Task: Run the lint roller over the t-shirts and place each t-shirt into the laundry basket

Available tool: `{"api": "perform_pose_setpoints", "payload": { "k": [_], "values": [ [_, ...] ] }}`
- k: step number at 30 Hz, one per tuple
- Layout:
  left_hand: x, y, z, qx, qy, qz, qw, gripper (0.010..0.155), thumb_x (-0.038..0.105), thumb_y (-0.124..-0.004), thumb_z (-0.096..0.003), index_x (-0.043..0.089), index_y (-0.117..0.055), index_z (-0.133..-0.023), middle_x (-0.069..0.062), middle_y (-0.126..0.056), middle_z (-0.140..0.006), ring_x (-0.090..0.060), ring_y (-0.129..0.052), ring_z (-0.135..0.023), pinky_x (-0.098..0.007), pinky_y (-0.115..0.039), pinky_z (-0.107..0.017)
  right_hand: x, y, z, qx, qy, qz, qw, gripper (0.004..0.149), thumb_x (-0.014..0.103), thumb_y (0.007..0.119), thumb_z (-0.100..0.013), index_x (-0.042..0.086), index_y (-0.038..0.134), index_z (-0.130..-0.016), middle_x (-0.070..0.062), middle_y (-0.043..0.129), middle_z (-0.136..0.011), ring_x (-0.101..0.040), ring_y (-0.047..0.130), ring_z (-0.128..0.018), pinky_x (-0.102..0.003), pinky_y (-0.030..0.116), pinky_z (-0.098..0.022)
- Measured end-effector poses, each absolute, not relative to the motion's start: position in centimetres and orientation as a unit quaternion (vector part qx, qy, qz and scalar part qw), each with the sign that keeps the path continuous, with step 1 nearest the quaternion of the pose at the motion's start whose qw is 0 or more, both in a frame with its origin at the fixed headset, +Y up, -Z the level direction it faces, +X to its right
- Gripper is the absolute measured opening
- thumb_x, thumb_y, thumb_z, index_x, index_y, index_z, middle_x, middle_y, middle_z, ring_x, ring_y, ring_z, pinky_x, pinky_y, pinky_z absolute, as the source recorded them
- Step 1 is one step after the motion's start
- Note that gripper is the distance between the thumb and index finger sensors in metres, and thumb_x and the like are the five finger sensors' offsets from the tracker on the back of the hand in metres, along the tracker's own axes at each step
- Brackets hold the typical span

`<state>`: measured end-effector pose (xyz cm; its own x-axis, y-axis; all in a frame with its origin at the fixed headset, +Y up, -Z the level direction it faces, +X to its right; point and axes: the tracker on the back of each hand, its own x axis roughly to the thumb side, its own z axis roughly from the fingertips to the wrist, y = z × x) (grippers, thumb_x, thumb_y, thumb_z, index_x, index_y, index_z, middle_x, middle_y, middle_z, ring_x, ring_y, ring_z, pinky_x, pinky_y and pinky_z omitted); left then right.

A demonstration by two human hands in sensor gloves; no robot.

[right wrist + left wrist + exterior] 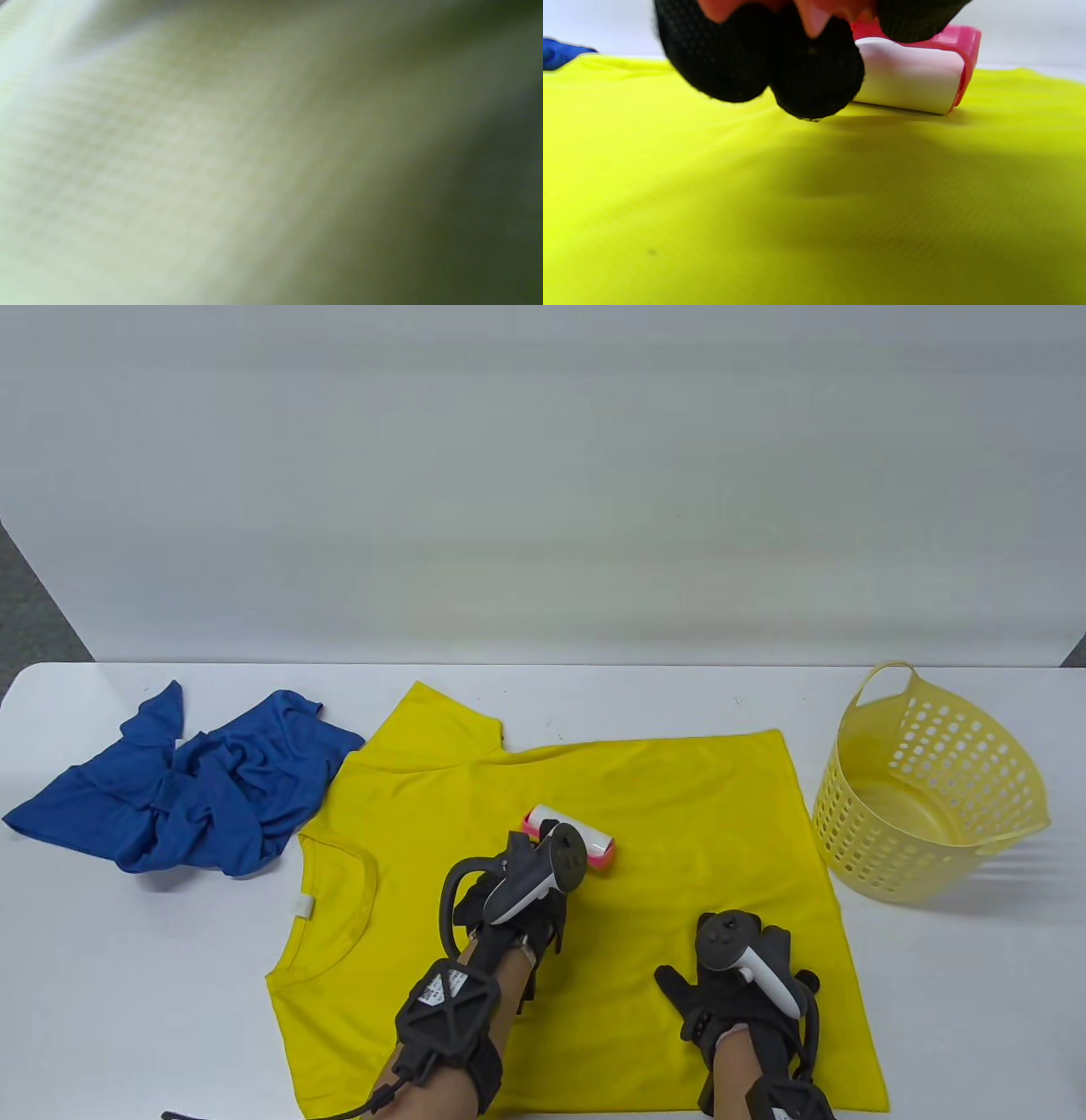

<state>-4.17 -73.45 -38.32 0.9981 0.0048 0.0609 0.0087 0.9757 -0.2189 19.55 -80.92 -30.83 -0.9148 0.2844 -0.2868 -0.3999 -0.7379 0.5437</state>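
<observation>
My left hand [509,899] holds the roller [570,836] on the yellow shirt [679,814], mid-worktop. My right hand [738,976] presses it flat, fingers spread. The basket [933,789] has no shirts yet; the blue shirt [187,789] waits.

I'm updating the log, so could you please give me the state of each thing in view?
Yellow shirt: spread flat on the table, roller on it.
Blue shirt: crumpled, left of the yellow one.
Roller: lying on the yellow shirt, gripped.
Basket: tilted, nothing in it.
Left hand: grips the roller.
Right hand: flat on the yellow shirt, fingers spread.
</observation>
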Motion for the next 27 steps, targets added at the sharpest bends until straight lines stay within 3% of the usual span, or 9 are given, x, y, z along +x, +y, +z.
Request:
{"api": "perform_pose_setpoints", "payload": {
  "k": [4,8,12,16,21,24,27],
  "values": [
    [-5.2,-73.0,-36.5,-0.123,-0.08,-0.018,0.989,0.065,0.046,-0.066,-0.0545,0.027,-0.041,-0.111,-0.006,-0.082,-0.095,-0.012,-0.102,-0.048,-0.04,-0.09,-0.033,19.5,-80.9,-30.8,-0.091,0.311,0.927,0.187,0.08,0.064,0.046,-0.044,0.029,-0.011,-0.088,-0.012,-0.028,-0.09,-0.045,-0.03,-0.077,-0.078,-0.01,-0.043],
    [-8.6,-72.3,-30.2,-0.112,-0.171,-0.074,0.976,0.064,0.046,-0.067,-0.0539,0.027,-0.045,-0.111,-0.006,-0.086,-0.092,-0.012,-0.104,-0.044,-0.039,-0.09,-0.03,19.5,-80.9,-30.8,-0.091,0.309,0.929,0.185,0.08,0.064,0.046,-0.043,0.029,-0.01,-0.089,-0.012,-0.028,-0.09,-0.045,-0.03,-0.077,-0.078,-0.01,-0.043],
    [-13.2,-71.5,-23.9,-0.12,-0.187,-0.095,0.97,0.063,0.046,-0.068,-0.0538,0.026,-0.05,-0.111,-0.007,-0.09,-0.089,-0.012,-0.105,-0.04,-0.039,-0.091,-0.026,19.5,-80.9,-30.8,-0.092,0.306,0.93,0.182,0.08,0.065,0.046,-0.043,0.029,-0.01,-0.089,-0.012,-0.028,-0.09,-0.046,-0.029,-0.077,-0.078,-0.009,-0.043],
    [-16.0,-71.1,-20.7,-0.14,-0.187,-0.083,0.969,0.063,0.046,-0.07,-0.0537,0.025,-0.053,-0.11,-0.008,-0.092,-0.088,-0.012,-0.106,-0.038,-0.039,-0.091,-0.024,19.4,-80.9,-30.8,-0.092,0.304,0.931,0.18,0.08,0.065,0.046,-0.043,0.029,-0.01,-0.089,-0.012,-0.027,-0.091,-0.046,-0.029,-0.077,-0.078,-0.009,-0.044],
    [-14.6,-71.5,-22.5,-0.129,-0.183,-0.075,0.972,0.062,0.046,-0.069,-0.0541,0.026,-0.052,-0.111,-0.008,-0.091,-0.088,-0.012,-0.106,-0.039,-0.039,-0.091,-0.025,19.4,-80.9,-30.8,-0.093,0.305,0.931,0.179,0.08,0.065,0.045,-0.043,0.029,-0.01,-0.089,-0.012,-0.027,-0.091,-0.046,-0.029,-0.077,-0.078,-0.009,-0.044],
    [-11.6,-71.8,-25.9,-0.111,-0.176,-0.071,0.975,0.063,0.047,-0.068,-0.0543,0.026,-0.05,-0.111,-0.007,-0.09,-0.09,-0.012,-0.105,-0.04,-0.038,-0.091,-0.026,19.4,-80.9,-30.8,-0.093,0.306,0.93,0.18,0.08,0.064,0.046,-0.043,0.029,-0.01,-0.089,-0.012,-0.027,-0.091,-0.046,-0.029,-0.077,-0.078,-0.009,-0.044],
    [-8.5,-72.6,-31.2,-0.104,-0.136,-0.005,0.985,0.062,0.048,-0.068,-0.0544,0.028,-0.049,-0.11,-0.004,-0.089,-0.09,-0.011,-0.104,-0.041,-0.038,-0.091,-0.027,19.4,-80.9,-30.8,-0.093,0.309,0.929,0.182,0.08,0.064,0.046,-0.043,0.029,-0.01,-0.089,-0.012,-0.028,-0.09,-0.046,-0.029,-0.077,-0.078,-0.009,-0.044]
  ]
}}
